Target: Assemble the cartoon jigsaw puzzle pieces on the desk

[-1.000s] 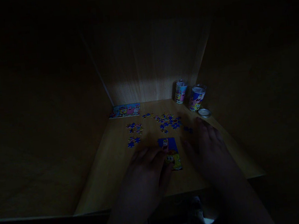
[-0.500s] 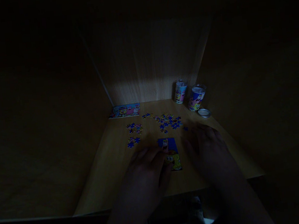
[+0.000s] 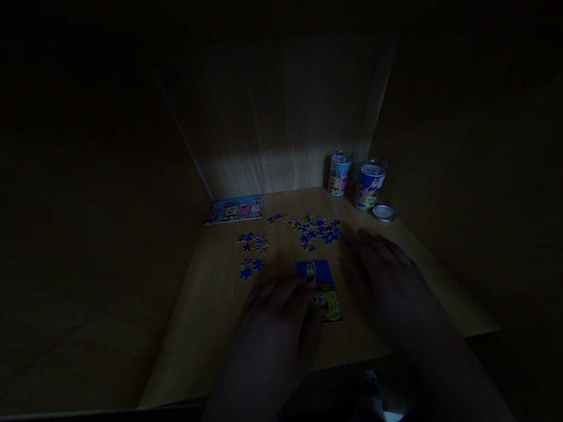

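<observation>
A joined strip of jigsaw puzzle (image 3: 324, 273), blue above and yellow below with cartoon figures, lies flat near the shelf's front. My left hand (image 3: 277, 312) rests against its left side, thumb and forefinger bent onto it and covering part of the picture. To the right of the strip, my right hand (image 3: 387, 280) is low over the wood with its fingers stretched out. Its fingertips reach toward a small dark puzzle piece (image 3: 348, 241), mostly lost in shadow. Loose puzzle pieces (image 3: 317, 228) lie in a cluster beyond the strip, and more pieces (image 3: 252, 266) sit to the left.
Two printed cans (image 3: 341, 174) with clear tops stand at the back right, a round metal lid (image 3: 384, 213) beside them. A flat picture panel (image 3: 235, 209) lies at the back left. Wooden walls enclose the shelf (image 3: 208, 326) at both sides and behind. The light is very dim.
My right hand has shifted slightly left, its fingers now covering more of the small dark piece. My left hand and the joined strip have stayed put.
</observation>
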A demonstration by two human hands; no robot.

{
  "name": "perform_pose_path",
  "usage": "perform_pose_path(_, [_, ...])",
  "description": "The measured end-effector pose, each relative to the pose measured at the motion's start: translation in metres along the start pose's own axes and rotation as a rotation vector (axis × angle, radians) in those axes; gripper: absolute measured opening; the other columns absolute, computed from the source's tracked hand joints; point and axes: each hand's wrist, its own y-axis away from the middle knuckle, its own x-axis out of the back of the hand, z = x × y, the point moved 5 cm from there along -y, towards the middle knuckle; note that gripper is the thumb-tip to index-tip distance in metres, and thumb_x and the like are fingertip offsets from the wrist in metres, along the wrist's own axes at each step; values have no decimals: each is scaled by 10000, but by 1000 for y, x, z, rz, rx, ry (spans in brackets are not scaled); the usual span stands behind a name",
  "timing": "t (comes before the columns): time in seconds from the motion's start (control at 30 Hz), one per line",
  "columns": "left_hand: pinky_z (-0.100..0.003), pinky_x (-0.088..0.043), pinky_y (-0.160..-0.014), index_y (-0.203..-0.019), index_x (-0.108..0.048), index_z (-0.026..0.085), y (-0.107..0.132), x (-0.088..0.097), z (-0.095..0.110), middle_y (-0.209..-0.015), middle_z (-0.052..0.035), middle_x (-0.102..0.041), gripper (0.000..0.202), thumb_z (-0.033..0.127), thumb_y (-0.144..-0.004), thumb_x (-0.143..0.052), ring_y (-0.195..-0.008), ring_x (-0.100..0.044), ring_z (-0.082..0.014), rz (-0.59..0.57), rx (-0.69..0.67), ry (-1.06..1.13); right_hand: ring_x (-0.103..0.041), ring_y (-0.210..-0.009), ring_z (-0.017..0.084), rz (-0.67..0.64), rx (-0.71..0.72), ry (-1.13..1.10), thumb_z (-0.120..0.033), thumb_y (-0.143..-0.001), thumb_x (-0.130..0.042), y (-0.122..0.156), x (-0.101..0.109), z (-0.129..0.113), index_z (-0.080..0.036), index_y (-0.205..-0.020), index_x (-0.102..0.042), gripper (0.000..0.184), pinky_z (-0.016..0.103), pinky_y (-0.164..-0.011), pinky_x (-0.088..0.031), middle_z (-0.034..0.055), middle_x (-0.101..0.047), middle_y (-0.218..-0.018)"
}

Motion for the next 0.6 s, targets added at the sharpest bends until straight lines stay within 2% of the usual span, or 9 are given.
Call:
perform_pose_path(0.17, [-613, -637, -1070, -1338, -755, 221, 2, 0, 0, -1340, -80, -799, 277, 219, -1075, -668, -1194, -754, -319, -1, -21, -10, -540, -1558, 371, -17, 34, 2, -368, -1150, -473, 0, 0, -3, -208, -1525, -662, 450, 641, -1262, -484, 143, -651, -1613])
perform_pose_path(0.33, [-600, -640, -1069, -1340, -755, 221, 1, 0, 0, -1347, -78, -795, 274, 226, -1078, -673, -1196, -749, -310, -3, -18, -5, -590, -1485, 387, -14, 16, 1, -408, -1143, -494, -1, 0, -1, -195, -1430, -707, 417, 642, -1222, -513, 180, -691, -1526])
perform_pose_path(0.6, [-601, -632, -1087, -1334, -760, 228, 2, -1, 0, -1347, -73, -794, 273, 224, -1074, -675, -1214, -744, -313, -14, -10, -13, -544, -1515, 402, 6, 1, -36, -429, -1129, -508, -3, 1, -1, -135, -1537, -642, 520, 633, -1237, -504, 216, -646, -1572])
